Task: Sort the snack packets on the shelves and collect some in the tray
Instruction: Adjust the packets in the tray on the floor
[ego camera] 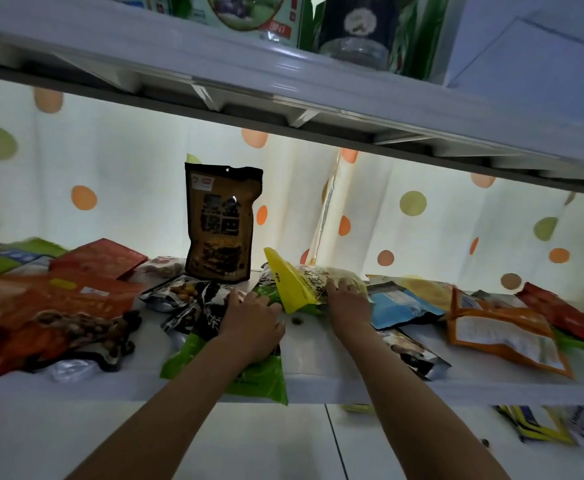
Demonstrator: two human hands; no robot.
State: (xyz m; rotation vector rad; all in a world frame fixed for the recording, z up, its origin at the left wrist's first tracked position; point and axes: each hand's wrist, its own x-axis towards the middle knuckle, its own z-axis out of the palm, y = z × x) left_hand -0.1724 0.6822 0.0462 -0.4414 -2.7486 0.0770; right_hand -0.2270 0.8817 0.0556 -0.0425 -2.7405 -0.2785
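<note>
Your left hand (252, 317) lies palm down with fingers spread and nearly straight, pressing on a green packet (249, 375) that overhangs the front edge of the white shelf (311, 362); the fingertips reach a black-and-white packet (200, 306) just beside it. Your right hand (347, 299) curls its fingers over a yellow packet (301, 282), whose left end is tilted upward. Both forearms extend forward and upward from the lower frame, roughly parallel. A dark brown pouch (219, 223) stands upright behind the hands. Further packets lie flat to either side, including a blue packet (398, 306) and an orange packet (501, 330).
</note>
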